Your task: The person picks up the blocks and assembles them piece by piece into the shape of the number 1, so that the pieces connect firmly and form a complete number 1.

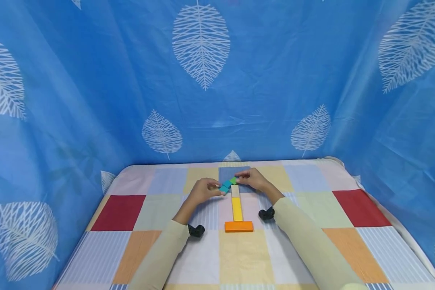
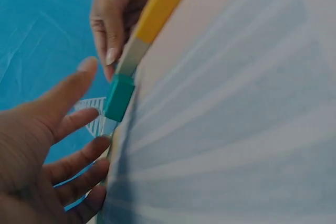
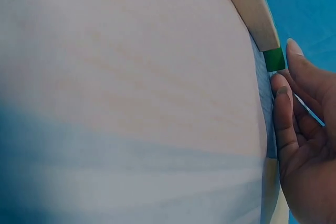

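My head camera sits high and looks forward and down over the bed (image 1: 297, 257), taking in both sleeves, both hands and the blue curtain (image 1: 94, 80) behind, all from a fair way off. The left wrist camera rides low and very near, skimming along the sheet toward the teal block (image 2: 118, 98), with my left hand (image 2: 47, 145) filling its lower corner. The right wrist camera is just as close, tilted along the sheet toward the green block (image 3: 274, 59). All three views share the pale block (image 1: 235, 191) and the yellow bar (image 1: 237, 208).
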The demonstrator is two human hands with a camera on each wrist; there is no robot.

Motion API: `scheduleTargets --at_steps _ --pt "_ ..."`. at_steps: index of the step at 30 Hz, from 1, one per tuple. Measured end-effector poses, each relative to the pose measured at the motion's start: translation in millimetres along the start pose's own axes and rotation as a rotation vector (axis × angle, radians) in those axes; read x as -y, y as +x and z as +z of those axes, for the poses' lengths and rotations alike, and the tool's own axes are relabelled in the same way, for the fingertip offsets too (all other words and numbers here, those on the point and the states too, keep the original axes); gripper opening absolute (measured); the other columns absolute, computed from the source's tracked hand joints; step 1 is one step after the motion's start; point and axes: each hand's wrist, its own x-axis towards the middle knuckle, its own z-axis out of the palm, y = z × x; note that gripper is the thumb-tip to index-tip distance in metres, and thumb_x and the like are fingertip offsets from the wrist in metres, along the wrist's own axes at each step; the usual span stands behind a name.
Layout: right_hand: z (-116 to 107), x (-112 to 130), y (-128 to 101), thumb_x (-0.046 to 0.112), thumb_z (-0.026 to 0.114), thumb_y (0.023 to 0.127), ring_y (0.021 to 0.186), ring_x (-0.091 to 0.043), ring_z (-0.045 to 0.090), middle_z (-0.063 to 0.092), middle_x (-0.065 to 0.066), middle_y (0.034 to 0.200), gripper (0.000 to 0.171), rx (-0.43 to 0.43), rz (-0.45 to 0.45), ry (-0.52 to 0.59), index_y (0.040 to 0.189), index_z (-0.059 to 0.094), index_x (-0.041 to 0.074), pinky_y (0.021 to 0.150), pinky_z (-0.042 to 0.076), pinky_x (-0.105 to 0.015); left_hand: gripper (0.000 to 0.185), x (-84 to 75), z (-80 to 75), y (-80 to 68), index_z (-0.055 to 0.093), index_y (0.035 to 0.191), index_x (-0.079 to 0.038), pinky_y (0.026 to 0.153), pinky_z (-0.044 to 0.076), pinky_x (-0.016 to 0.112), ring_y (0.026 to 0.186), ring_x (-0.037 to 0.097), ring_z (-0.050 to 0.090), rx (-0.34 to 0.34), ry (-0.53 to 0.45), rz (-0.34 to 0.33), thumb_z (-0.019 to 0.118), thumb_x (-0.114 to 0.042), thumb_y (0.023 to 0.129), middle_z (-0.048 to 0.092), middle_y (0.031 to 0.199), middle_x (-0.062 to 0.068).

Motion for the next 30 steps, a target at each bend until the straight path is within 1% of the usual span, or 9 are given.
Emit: scheduleTargets --at_steps 4,7,10,12,15,19,22,27,30 --pt "-4.1 -1.1 4.0 0.022 0.069 0.098 0.086 -0.016 0.064 0.073 -0.009 0.109 0.037 -0.01 0.035 0.04 0.131 0.068 0.003 0.076 0.055 -0.03 0.04 3.4 -8.8 1.0 0.074 0.121 -0.006 0.079 0.058 0.041 0.095 0.025 0.069 0.023 -0.122 0.004 0.08 -0.03 0.09 0.074 0.108 0.01" --pt "-10.6 -5.8 6.1 0.021 0.07 0.098 0.09 -0.017 0.066 0.072 -0.011 0.114 0.037 -0.024 0.053 0.097 0.132 0.068 0.005 0.079 0.056 -0.032 0.036 2.3 -16.2 4.2 0.073 0.123 -0.005 0.084 0.057 0.043 0.099 0.027 0.069 0.019 -0.141 0.022 0.075 -0.027 0.094 0.073 0.113 0.012" --pt "-16.4 -10.5 3.2 0.017 0.069 0.098 0.098 -0.023 0.069 0.07 -0.016 0.12 0.038 -0.016 0.041 0.171 0.133 0.066 0.001 0.085 0.057 -0.034 0.033 4.1 -24.5 5.4 0.073 0.122 -0.005 0.083 0.057 0.04 0.098 0.025 0.068 0.021 -0.146 0.032 0.071 -0.025 0.097 0.071 0.119 0.013" --pt "-20.0 -9.8 -1.5 0.015 0.068 0.099 0.104 -0.029 0.069 0.068 -0.02 0.124 0.039 -0.008 0.019 0.202 0.134 0.063 -0.003 0.089 0.056 -0.036 0.033 6.5 -32.2 3.5 0.074 0.122 -0.005 0.083 0.056 0.039 0.098 0.024 0.067 0.021 -0.142 0.03 0.069 -0.027 0.099 0.071 0.122 0.012" --pt "-27.6 0.0 -10.3 0.014 0.065 0.1 0.11 -0.038 0.066 0.065 -0.024 0.127 0.041 -0.006 -0.029 0.203 0.135 0.06 -0.007 0.093 0.055 -0.043 0.036 9.9 -46.7 -1.6 0.073 0.124 -0.006 0.088 0.054 0.041 0.103 0.024 0.066 0.006 -0.132 0.023 0.067 -0.031 0.1 0.07 0.125 0.01" --pt "-44.5 19.7 -22.6 0.018 0.064 0.102 0.111 -0.044 0.063 0.066 -0.022 0.126 0.04 -0.042 -0.048 0.15 0.134 0.062 -0.005 0.094 0.053 -0.053 0.034 11.1 -64.7 -6.6 0.074 0.122 -0.006 0.095 0.05 0.047 0.109 0.027 0.064 -0.048 -0.109 0.026 0.065 -0.031 0.101 0.07 0.125 0.011" --pt "-57.8 30.5 -33.6 0.018 0.063 0.102 0.109 -0.045 0.063 0.068 -0.023 0.124 0.038 -0.072 -0.043 0.098 0.133 0.063 -0.004 0.092 0.052 -0.057 0.035 9.2 -73.2 -8.0 0.074 0.122 -0.006 0.097 0.05 0.05 0.111 0.029 0.063 -0.066 -0.091 0.032 0.065 -0.032 0.101 0.07 0.125 0.011" --pt "-72.5 40.6 -49.1 0.022 0.059 0.105 0.107 -0.044 0.064 0.07 -0.023 0.117 0.038 -0.102 -0.085 -0.039 0.132 0.064 -0.004 0.087 0.055 -0.054 0.039 2.9 -81.8 -9.7 0.071 0.126 -0.006 0.088 0.054 0.049 0.107 0.032 0.064 -0.121 -0.045 0.057 0.067 -0.034 0.1 0.069 0.125 0.012" --pt "-78.7 47.5 -56.6 0.028 0.058 0.105 0.108 -0.039 0.064 0.07 -0.019 0.118 0.041 -0.133 -0.109 -0.121 0.132 0.065 -0.001 0.085 0.055 -0.049 0.043 -1.8 -88.3 -12.1 0.07 0.13 -0.011 0.081 0.056 0.048 0.106 0.032 0.064 -0.166 0.006 0.05 0.069 -0.038 0.097 0.067 0.127 0.011"
